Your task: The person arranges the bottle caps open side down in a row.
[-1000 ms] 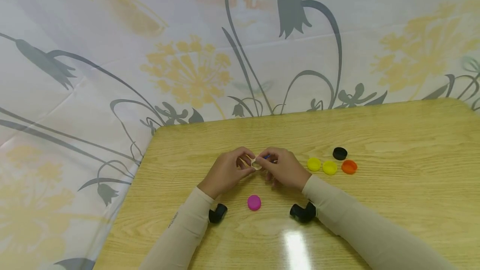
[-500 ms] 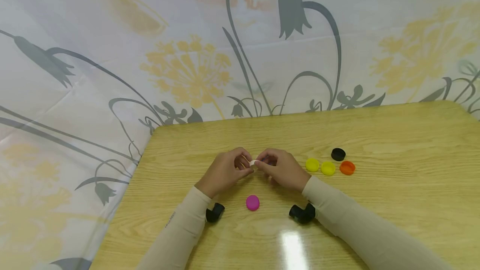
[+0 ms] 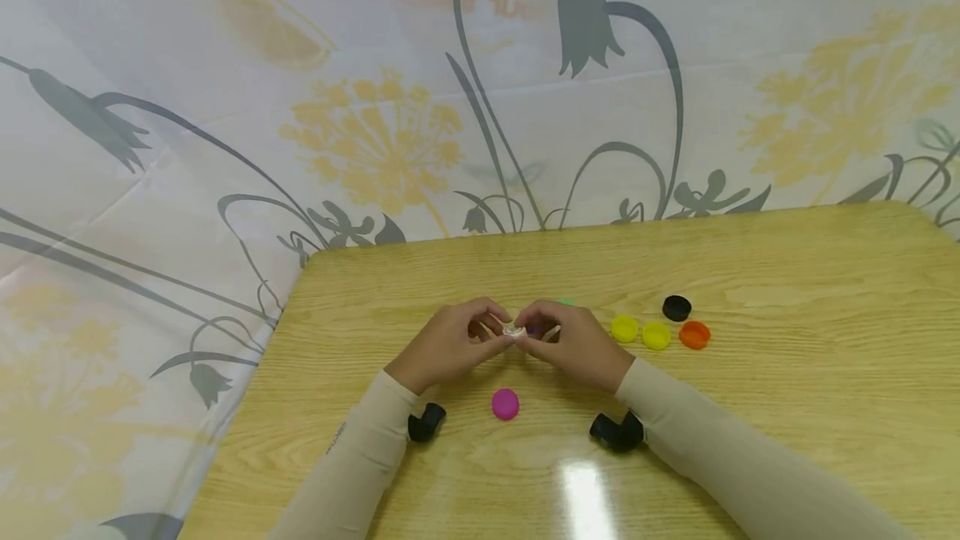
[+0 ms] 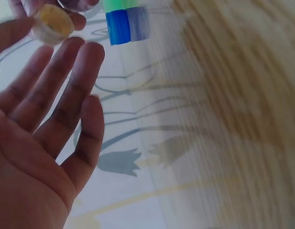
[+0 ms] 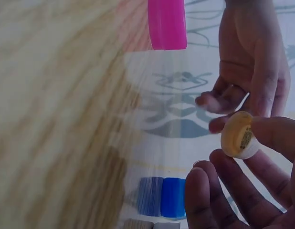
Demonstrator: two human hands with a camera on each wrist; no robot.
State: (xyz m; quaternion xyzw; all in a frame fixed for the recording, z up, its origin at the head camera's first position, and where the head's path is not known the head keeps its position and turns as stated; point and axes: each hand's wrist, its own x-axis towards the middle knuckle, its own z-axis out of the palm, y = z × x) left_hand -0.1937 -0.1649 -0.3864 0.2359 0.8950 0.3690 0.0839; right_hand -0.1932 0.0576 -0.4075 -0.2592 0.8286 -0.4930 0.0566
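Note:
Up off the table, a white bottle cap (image 3: 513, 331) is between the fingertips of both hands. My left hand (image 3: 453, 344) pinches it from the left side, thumb and fingertips at its rim. From the other side my right hand (image 3: 581, 346) pinches it too. The right wrist view shows the cap's (image 5: 239, 136) hollow, yellowish inside with a dark patterned patch. Beyond the right hand a blue cap (image 4: 118, 27) stands on the table, mostly hidden in the head view, with a green cap (image 3: 566, 302) by it. A magenta cap (image 3: 506, 404) lies between the forearms.
To the right of the right hand lie two yellow caps (image 3: 624, 328), an orange cap (image 3: 694, 335) and a black cap (image 3: 677, 308). Black wrist-camera mounts (image 3: 617, 432) sit at the sleeves. A flower-patterned cloth (image 3: 390, 148) hangs behind the wooden table (image 3: 810, 340).
The white cap has been turned over between the fingers, and the right hand has shifted slightly right. The green cap now shows past the right hand. The other caps lie as before.

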